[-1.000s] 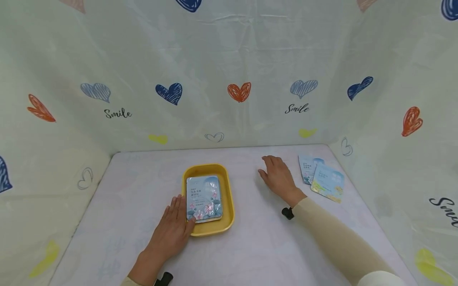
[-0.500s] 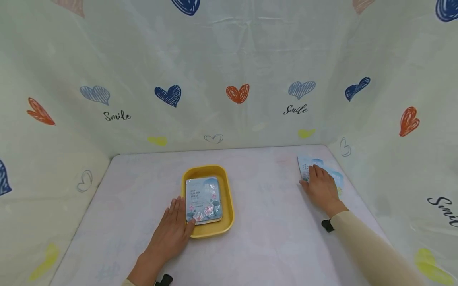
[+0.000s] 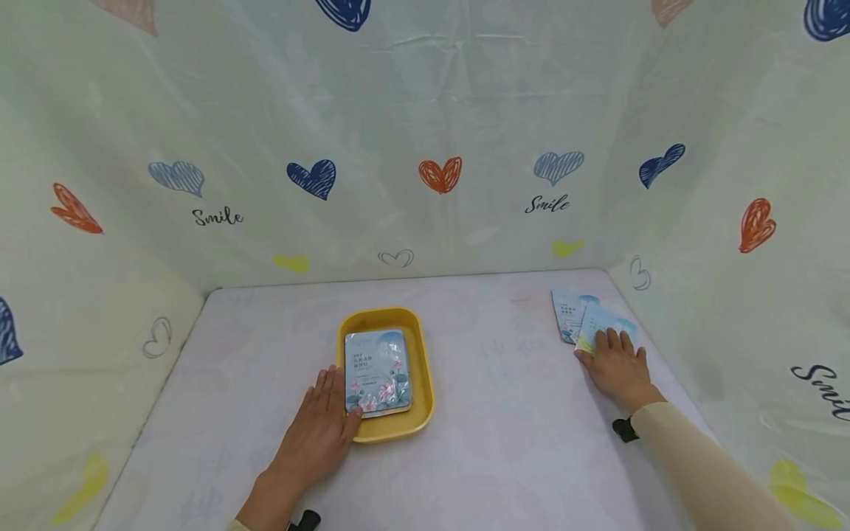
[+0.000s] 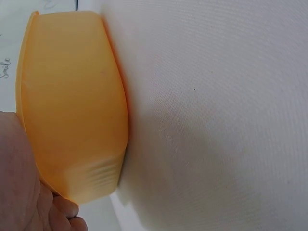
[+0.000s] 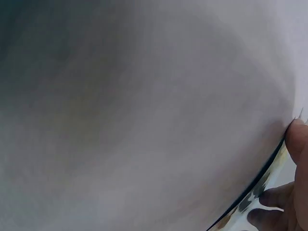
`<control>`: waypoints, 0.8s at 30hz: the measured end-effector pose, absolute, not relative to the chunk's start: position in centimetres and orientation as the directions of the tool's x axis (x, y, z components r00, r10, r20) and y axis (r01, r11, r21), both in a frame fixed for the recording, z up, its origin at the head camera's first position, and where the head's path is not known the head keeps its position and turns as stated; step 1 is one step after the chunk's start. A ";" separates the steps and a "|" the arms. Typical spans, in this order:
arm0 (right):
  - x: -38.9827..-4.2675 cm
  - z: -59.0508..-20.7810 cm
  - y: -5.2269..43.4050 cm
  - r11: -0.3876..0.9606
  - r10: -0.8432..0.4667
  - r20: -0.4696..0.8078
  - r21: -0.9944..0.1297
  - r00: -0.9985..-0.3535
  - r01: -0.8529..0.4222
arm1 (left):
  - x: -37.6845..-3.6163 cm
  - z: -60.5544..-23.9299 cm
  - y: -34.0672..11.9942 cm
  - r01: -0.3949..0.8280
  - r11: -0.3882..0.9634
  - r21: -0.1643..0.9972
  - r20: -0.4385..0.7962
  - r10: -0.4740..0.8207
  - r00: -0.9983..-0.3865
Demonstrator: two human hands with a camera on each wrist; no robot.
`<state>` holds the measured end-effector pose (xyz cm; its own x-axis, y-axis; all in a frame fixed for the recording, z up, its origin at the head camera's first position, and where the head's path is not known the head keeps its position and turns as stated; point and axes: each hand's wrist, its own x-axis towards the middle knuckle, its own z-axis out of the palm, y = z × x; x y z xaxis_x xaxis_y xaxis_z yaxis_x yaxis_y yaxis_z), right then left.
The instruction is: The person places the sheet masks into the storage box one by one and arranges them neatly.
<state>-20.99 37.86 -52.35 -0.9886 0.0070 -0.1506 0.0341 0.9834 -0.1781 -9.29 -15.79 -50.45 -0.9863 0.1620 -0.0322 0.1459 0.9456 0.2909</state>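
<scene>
My left hand [image 3: 317, 422] lies with straight fingers along the left side of the yellow tray [image 3: 425, 391], its thumb at the near rim. Inside the tray is a pale blue flat packet [image 3: 377, 372] with pink flowers, its thickness hard to judge. On the right, the straight, spread fingers of my right hand [image 3: 617, 372] touch a light blue and yellow packet [image 3: 600, 319], covering its near part. The right wrist view shows the thumb [image 5: 299, 139] at the packet's edge [image 5: 255, 195] and fingertips on its face. Another blue packet [image 3: 567, 316] lies partly under it.
A white cloth covers the table [image 3: 478, 413]. Behind and at both sides hangs a pale curtain [image 3: 372, 96] printed with hearts and "Smile". The table's back edge runs just beyond the two packets.
My right hand has moved rightward from the middle of the table to the packets, then slightly nearer onto the front one. My left hand stays at the tray.
</scene>
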 end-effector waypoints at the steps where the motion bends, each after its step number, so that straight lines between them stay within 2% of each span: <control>1: -21.0 -52.4 37.9 0.984 0.002 -0.164 -0.178 -0.987 0.031 | -9.3 -50.5 -15.8 0.146 0.945 0.291 -0.033 0.162 -0.986; 14: -20.9 -52.2 35.0 0.978 -0.039 -0.195 -0.207 -0.980 0.003 | -9.3 -50.5 -15.7 0.147 0.945 0.293 -0.037 0.165 -0.986; 24: -20.4 -52.4 29.8 0.973 -0.173 -0.146 -0.181 -0.974 -0.146 | -9.2 -50.4 -15.7 0.124 0.946 0.301 -0.060 0.149 -0.987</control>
